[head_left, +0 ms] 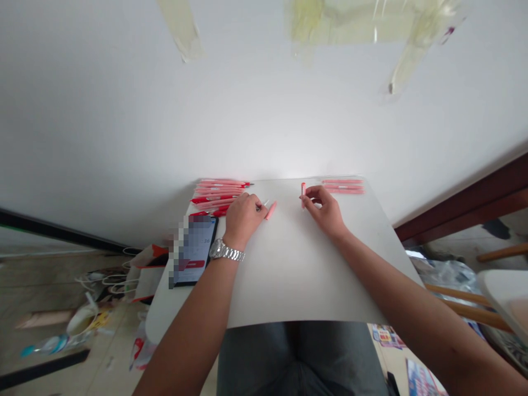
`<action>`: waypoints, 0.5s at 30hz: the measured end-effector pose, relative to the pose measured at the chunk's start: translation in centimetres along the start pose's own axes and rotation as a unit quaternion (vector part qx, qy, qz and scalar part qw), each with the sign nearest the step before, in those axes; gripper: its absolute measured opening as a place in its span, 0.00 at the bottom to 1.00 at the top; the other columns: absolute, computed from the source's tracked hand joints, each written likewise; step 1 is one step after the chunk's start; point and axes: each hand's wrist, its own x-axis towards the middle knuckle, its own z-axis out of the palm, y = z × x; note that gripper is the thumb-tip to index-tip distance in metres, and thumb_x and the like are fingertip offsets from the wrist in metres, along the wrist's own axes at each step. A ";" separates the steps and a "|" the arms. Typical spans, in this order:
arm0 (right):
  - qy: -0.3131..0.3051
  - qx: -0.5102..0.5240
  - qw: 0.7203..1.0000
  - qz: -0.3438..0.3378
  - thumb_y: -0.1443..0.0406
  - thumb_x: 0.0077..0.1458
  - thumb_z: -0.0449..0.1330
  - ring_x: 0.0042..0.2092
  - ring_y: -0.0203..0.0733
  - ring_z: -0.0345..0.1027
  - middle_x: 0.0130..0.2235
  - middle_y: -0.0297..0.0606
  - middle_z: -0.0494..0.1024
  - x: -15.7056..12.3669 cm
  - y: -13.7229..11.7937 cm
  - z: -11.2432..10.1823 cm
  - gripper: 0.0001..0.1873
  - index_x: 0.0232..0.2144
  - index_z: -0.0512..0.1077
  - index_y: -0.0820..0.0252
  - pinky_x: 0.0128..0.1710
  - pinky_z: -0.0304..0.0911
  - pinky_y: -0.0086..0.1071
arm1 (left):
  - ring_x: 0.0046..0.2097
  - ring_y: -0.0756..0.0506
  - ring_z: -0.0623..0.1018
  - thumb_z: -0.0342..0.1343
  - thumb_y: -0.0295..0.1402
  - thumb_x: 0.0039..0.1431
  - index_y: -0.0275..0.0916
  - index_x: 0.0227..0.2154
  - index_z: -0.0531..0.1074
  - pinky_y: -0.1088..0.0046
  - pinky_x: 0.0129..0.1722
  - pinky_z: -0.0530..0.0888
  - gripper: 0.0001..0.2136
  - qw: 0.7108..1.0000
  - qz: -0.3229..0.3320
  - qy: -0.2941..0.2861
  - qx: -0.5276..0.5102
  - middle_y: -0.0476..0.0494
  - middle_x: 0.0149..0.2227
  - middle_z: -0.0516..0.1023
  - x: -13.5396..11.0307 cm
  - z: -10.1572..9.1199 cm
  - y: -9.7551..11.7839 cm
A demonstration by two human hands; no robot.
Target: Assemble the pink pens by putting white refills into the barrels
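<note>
My left hand [242, 217] is closed around a thin pen refill whose tip pokes out to the right; a pink pen piece [270, 210] lies just beside that tip on the white table [297, 275]. A silver watch [226, 251] sits on the left wrist. My right hand [325, 208] pinches a short pink pen barrel [303, 190], held upright. A pile of several red and pink pens [218, 195] lies behind the left hand. A few pink pens [343, 186] lie in a row at the far right edge, just past the right hand.
A phone [193, 250] lies on the table at the left, near my left wrist. A white wall stands right behind the table. Bags and clutter [124, 275] cover the floor to the left; a chair and wooden furniture [487, 286] stand to the right.
</note>
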 end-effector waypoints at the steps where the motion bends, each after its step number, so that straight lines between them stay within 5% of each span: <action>1: -0.001 0.001 1.000 0.001 0.51 0.63 0.63 0.39 0.41 0.77 0.40 0.36 0.80 0.0 0.0 0.0 0.14 0.42 0.72 0.54 0.47 0.73 0.41 | 0.35 0.40 0.76 0.64 0.35 0.59 0.42 0.27 0.73 0.66 0.33 0.66 0.07 1.000 -0.003 0.003 -0.002 0.41 0.33 0.77 0.0 0.1 0.0; 10: 0.000 0.002 1.000 0.004 0.50 0.63 0.63 0.38 0.40 0.76 0.40 0.36 0.80 0.1 -0.1 -0.1 0.16 0.42 0.72 0.54 0.46 0.73 0.40 | 0.36 0.41 0.75 0.62 0.34 0.58 0.41 0.30 0.74 0.66 0.35 0.68 0.04 0.999 -0.012 0.039 -0.022 0.42 0.33 0.77 0.4 0.0 0.3; 15: 0.001 0.003 1.000 0.003 0.51 0.63 0.63 0.38 0.40 0.76 0.40 0.36 0.81 0.0 -0.3 0.0 0.15 0.42 0.72 0.55 0.46 0.73 0.40 | 0.33 0.46 0.71 0.60 0.32 0.56 0.41 0.29 0.73 0.69 0.35 0.66 0.03 0.985 -0.020 0.074 -0.152 0.48 0.29 0.71 0.6 -0.2 0.6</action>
